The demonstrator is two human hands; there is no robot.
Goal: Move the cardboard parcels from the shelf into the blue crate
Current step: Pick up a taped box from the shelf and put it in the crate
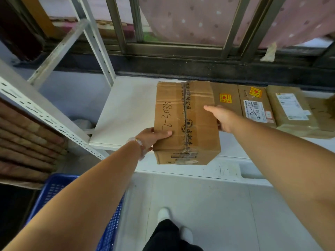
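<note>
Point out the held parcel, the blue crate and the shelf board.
held parcel (197,122): head view, top face right of the tape.
blue crate (52,189): head view, mesh wall at lower left.
shelf board (125,109): head view, bare white surface.

A window (181,24) with dull metal bars runs along the far wall above a dark, grimy sill (199,67), and a pink dotted cloth (208,17) hangs behind the bars. The floor (208,205) is pale tile. At left stand white perforated metal uprights (36,104), with what may be stacked brown rolls (23,142) beneath, though that corner is dim and blurred
</note>
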